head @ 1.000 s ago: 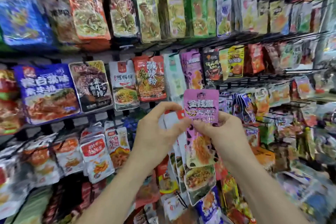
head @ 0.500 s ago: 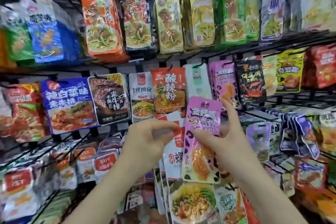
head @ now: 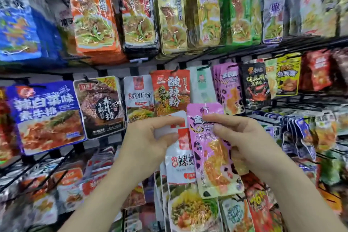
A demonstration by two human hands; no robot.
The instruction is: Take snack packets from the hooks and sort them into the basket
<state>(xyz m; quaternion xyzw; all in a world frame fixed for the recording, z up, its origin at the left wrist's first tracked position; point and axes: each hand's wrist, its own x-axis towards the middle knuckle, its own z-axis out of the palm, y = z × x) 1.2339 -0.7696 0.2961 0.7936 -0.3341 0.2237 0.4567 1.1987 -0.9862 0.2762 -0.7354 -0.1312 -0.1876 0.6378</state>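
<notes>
Right hand [head: 244, 137] has closed over the pink packet's [head: 216, 165] top - I see it hanging lengthwise below that pinch, before the rack [head: 310, 42] - left hand [head: 146, 141] pinching the white packet [head: 180, 164] just beside.

Hanging packets [head: 170, 90] overlap across every row — only thin gaps under the rack bar [head: 301, 43] lie free.

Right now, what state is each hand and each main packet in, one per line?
pink packet: off any hook, upright, gripped near its top by the right hand.
white packet: top pinched by the left hand; cannot tell if it is hooked.
hanging pink packets: on their hook.
red packet: hanging on its hook.
</notes>
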